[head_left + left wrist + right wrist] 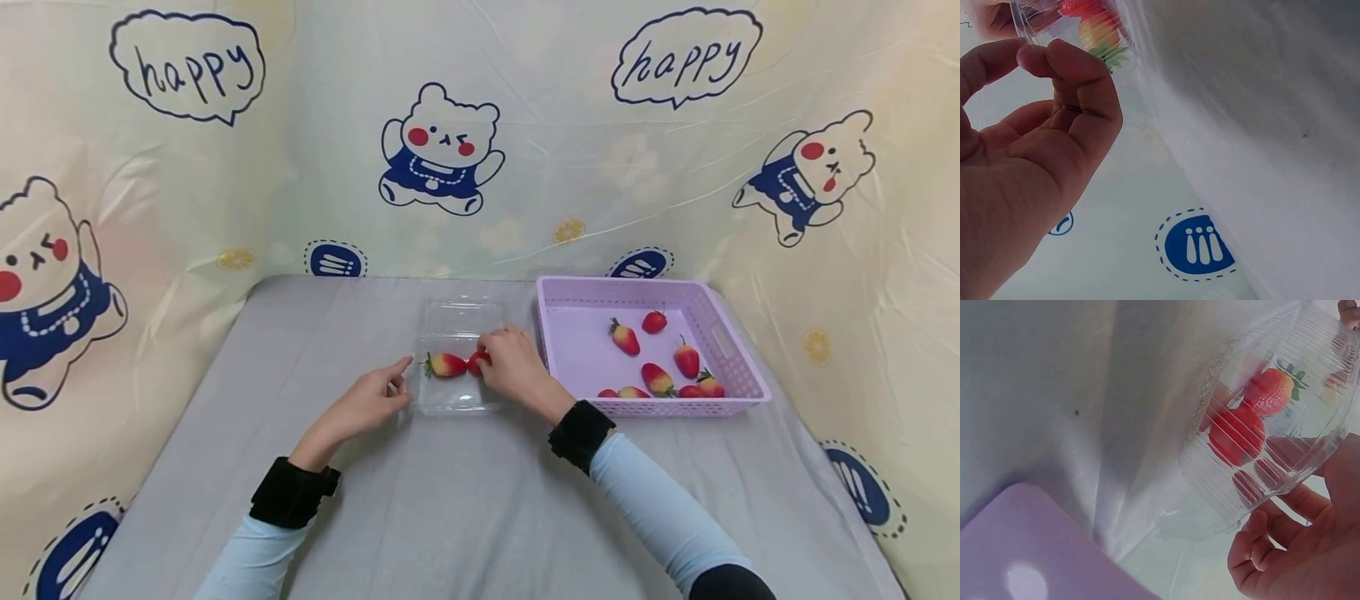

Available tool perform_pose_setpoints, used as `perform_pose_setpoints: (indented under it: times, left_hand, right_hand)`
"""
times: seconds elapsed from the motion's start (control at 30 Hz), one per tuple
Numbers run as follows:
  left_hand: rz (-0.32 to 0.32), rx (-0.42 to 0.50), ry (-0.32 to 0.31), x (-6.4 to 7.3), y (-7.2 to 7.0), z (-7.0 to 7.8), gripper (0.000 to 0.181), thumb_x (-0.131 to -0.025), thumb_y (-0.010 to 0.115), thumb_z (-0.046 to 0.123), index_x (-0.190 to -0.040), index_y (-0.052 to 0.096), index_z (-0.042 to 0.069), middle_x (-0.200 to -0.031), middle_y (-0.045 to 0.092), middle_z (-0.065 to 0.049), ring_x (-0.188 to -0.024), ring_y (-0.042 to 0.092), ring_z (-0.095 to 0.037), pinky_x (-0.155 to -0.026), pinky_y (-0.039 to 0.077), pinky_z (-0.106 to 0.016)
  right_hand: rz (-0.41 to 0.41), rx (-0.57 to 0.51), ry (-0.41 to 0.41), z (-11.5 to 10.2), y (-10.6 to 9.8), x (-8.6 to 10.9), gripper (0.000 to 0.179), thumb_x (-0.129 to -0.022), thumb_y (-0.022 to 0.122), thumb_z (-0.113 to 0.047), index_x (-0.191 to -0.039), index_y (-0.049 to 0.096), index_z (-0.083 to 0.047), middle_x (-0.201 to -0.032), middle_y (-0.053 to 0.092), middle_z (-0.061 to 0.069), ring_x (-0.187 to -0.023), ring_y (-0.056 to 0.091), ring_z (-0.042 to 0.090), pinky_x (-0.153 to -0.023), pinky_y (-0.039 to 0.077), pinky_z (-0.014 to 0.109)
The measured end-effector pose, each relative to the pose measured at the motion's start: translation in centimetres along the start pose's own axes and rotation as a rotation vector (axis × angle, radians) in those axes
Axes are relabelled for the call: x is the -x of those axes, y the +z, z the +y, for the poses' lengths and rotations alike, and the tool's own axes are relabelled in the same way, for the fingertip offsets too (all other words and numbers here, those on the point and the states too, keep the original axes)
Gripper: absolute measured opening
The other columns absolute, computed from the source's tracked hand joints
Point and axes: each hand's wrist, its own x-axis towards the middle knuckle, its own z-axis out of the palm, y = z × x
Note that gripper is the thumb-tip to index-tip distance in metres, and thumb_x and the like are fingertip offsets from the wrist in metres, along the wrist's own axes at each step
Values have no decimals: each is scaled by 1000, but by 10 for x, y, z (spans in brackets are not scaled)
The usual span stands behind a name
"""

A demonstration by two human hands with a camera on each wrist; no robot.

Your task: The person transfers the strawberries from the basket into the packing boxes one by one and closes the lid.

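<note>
Wrist views low, close, seemingly tilted

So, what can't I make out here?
Head view: right strawberry in the clear box, partly hidden by the right hand.
Head view: lower parts of two front-left strawberries, behind the purple basket's wall.
Left wrist view: much of the box, cut by the top edge.
</note>
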Motion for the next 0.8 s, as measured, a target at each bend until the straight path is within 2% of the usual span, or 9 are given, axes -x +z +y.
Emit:
perform_pose_setpoints:
  times: [0.47,0.8]
  left_hand:
    - [-7,5,-6,-1,-1,1,68,-101,62,5,-159,32,-11,-95,56,-9,-68,46,-18,-57,36,-27]
    - [-8,20,6,0,0,0,68,-100,61,4,-159,31,-12,-94,56,-9,-67,45,-18,-56,36,-27]
  right_hand:
    - [7,15,-27,-2,-4,0,9,-95,77,-17,-101,77,-11,-89,68,2,-87,55,22,-78,47,40]
    - [36,-8,-67,-3,-19,3,14,-95,72,-12,-106,79,-6,-94,72,8,-90,60,27,-80,51,41]
